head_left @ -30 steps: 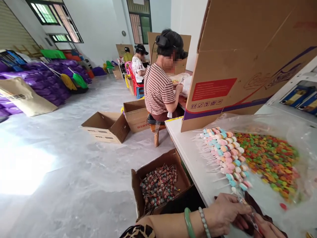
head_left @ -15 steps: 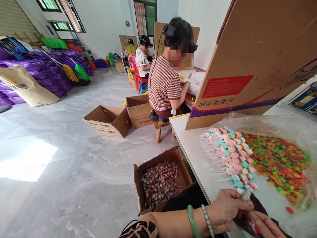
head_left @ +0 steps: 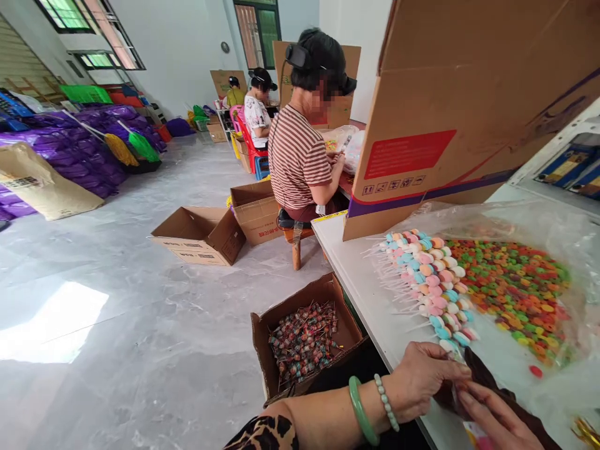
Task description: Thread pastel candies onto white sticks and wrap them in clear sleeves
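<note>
Plastic wrapping (head_left: 452, 352), clear and crumpled, is pinched between the thumb and fingers of the left hand (head_left: 417, 382), over the white bench (head_left: 344, 259) just inside its left edge; what it encloses is mostly hidden by the fingers. The right hand (head_left: 499, 415), cut off by the bottom of the view, meets it thumb to fingertip, but I cannot tell whether those fingers grasp it or only touch. Beneath both lies a dark brown, creased sheet (head_left: 490, 375), its material unclear, and a small pink, yellow and white piece (head_left: 475, 432) shows only partly under the right hand. Beyond, along the left edge, pastel marshmallow skewers (head_left: 434, 284) lie in a row, white sticks toward that edge, their lower layers hidden. To their right, multicoloured gummy rings (head_left: 518, 297) are heaped, partly blurred behind a clear plastic bag (head_left: 581, 262). A tall brown cardboard panel (head_left: 450, 94) stands at the far end, its top out of view. Something gold and shiny (head_left: 585, 432) is cropped at the lower right corner.
</note>
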`<state>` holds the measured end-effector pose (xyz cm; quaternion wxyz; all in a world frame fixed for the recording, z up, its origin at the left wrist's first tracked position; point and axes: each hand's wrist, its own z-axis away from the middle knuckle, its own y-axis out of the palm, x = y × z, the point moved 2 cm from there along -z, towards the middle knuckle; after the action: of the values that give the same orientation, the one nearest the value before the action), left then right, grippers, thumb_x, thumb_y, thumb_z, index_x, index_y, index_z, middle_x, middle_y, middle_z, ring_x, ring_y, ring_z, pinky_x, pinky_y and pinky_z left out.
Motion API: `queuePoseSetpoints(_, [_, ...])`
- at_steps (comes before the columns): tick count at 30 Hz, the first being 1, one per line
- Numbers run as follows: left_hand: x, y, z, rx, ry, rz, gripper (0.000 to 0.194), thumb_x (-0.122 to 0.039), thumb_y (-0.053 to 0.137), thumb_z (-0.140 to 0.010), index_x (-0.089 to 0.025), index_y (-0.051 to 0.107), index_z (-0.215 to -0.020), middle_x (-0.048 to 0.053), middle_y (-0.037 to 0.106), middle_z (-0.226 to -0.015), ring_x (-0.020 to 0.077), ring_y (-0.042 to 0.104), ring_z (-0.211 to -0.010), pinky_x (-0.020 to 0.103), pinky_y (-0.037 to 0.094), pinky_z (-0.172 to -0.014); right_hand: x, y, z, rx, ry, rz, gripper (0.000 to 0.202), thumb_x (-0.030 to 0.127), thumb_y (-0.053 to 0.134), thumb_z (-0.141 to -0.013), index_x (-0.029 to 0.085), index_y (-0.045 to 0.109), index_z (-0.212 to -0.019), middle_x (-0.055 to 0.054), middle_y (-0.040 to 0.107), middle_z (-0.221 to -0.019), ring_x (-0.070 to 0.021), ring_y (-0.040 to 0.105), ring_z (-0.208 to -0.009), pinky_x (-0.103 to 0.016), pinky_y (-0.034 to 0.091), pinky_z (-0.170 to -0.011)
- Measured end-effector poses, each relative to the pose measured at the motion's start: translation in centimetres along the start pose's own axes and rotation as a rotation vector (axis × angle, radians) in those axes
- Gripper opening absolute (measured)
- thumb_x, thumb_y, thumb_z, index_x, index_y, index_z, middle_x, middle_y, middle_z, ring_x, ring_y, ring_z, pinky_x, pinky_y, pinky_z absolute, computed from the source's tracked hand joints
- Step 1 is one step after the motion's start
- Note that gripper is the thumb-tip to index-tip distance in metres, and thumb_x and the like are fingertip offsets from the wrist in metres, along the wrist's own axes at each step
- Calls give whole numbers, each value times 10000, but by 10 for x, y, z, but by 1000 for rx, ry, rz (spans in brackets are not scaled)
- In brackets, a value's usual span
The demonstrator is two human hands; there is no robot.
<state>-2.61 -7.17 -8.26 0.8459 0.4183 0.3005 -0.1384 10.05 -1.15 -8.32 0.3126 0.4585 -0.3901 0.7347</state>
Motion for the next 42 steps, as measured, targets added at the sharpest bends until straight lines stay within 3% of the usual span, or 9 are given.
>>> queuePoseSetpoints(4, [-5, -6, 10, -1, -35, -62, 515, -567, 841, -400, -158, 555, -526, -27, 507, -495, 75, 403, -456, 257, 296, -485, 11, 16, 20, 30, -19, -46, 277, 467, 761, -596, 200, 693, -615, -20, 637, -635, -186, 569, -626, -287, 469, -583])
queuePoseSetpoints(9, [-17, -16, 1, 167, -16, -201, 447, -488, 843, -531, -124, 653, -709, -6, 608, -618, 91, 498, -521, 244, 369, -520, 12, 21, 25, -70, -38, -20, 212, 401, 694, -626, 204, 622, -602, 28, 546, -556, -140, 463, -572, -262, 381, -549])
queuePoseSetpoints(14, [-11, -18, -5, -36, 84, -158, 466, -454, 868, -523, -150, 525, -606, -69, 494, -510, 37, 395, -438, 197, 311, -454, 4, 15, 26, -44, 9, -200, 174, 368, 634, -645, 214, 554, -627, 45, 540, -532, -123, 457, -517, -249, 382, -527])
queuePoseSetpoints(19, [3, -12, 7, 104, -163, -313, 456, -532, 798, -633, -139, 610, -767, 4, 627, -628, 94, 551, -472, 223, 422, -482, 3, 4, 25, -148, -102, 36, 230, 407, 565, -777, 222, 551, -642, 46, 509, -506, -127, 461, -508, -247, 370, -527])
queuePoseSetpoints(26, [-15, -33, 12, 49, -210, -267, 271, -236, 838, -585, -106, 703, -781, 43, 686, -706, 129, 621, -564, 239, 494, -514, 12, 20, 16, 59, -224, 204, 285, 422, 523, -865, 231, 541, -655, 36, 524, -530, -128, 503, -515, -241, 375, -547])
queuePoseSetpoints(32, [-36, -65, -1, -148, 28, -129, 235, -203, 855, -566, -118, 660, -666, 3, 646, -601, 95, 576, -523, 218, 489, -533, 12, 36, -21, 11, 100, 17, 296, 438, 461, -879, 224, 504, -679, 35, 550, -579, -102, 439, -362, -251, 326, -421])
queuePoseSetpoints(36, [-39, -65, -4, -97, 74, -37, 267, -251, 852, -603, -127, 641, -710, -24, 622, -599, 88, 579, -529, 214, 499, -549, 17, 47, -46, -59, 125, 407, 296, 389, 513, -843, 213, 532, -606, -45, 638, -639, -188, 620, -620, -278, 431, -585])
queuePoseSetpoints(39, [-40, -59, -1, -81, 43, -47, 296, -294, 839, -632, -136, 616, -744, -35, 605, -592, 67, 517, -425, 180, 386, -398, 19, 53, -52, -130, 98, 672, 150, 247, 537, -774, 204, 612, -651, -102, 711, -820, -251, 667, -863, -307, 460, -725])
queuePoseSetpoints(42, [-42, -55, 1, -79, 13, -83, 272, -277, 804, -666, -145, 582, -753, -39, 602, -603, 59, 475, -360, 178, 313, -335, 15, 51, -53, -199, 108, 585, 130, 170, 522, -712, 202, 612, -623, -80, 697, -741, -237, 661, -796, -299, 458, -690])
